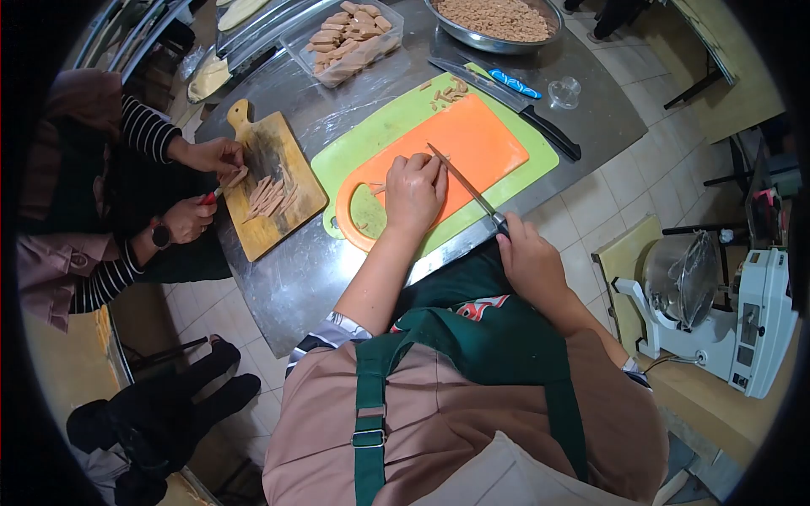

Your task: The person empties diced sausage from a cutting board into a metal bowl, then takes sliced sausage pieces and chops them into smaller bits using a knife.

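Metal worktop (295, 298), tiled floor (582, 202) around, white machine (742, 325) off right. Your right hand (533, 263) grips the knife (466, 183), blade above the orange board (485, 139). Your left hand (413, 192) bunches on that board; can't tell its hold.

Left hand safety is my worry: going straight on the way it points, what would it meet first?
Probably the knife, near its tip, just beyond the left hand over the orange board; the blade's height is unclear.
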`<action>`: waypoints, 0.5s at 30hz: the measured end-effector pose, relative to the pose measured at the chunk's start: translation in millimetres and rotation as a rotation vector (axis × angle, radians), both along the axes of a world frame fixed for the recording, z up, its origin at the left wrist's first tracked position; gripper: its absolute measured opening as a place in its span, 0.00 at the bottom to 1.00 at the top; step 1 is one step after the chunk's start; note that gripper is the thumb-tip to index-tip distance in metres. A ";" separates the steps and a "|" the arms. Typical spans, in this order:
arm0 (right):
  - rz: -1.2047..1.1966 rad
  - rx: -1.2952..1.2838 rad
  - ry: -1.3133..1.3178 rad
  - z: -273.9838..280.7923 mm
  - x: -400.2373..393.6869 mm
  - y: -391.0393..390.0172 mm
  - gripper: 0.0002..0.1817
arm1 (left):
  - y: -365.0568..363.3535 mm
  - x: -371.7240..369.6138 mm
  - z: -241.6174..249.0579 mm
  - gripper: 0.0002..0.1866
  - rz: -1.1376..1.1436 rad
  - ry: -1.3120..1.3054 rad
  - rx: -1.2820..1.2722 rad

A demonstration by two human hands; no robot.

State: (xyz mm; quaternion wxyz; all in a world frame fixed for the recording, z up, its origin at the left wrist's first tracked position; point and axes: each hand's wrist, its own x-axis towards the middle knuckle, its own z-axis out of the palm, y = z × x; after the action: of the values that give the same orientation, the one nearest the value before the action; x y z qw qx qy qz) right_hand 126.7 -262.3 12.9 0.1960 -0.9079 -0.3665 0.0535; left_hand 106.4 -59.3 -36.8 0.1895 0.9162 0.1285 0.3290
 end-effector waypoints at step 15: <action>0.012 0.007 0.253 -5.2 11.6 -15.3 0.12 | -0.6 -0.7 4.2 0.06 0.016 -0.054 -0.052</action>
State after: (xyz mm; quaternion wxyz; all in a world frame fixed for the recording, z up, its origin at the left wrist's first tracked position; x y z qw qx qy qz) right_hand 138.2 -277.6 7.7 0.2436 -0.8911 -0.3443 0.1675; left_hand 105.7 -59.9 -32.6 0.2140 0.9007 0.1394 0.3515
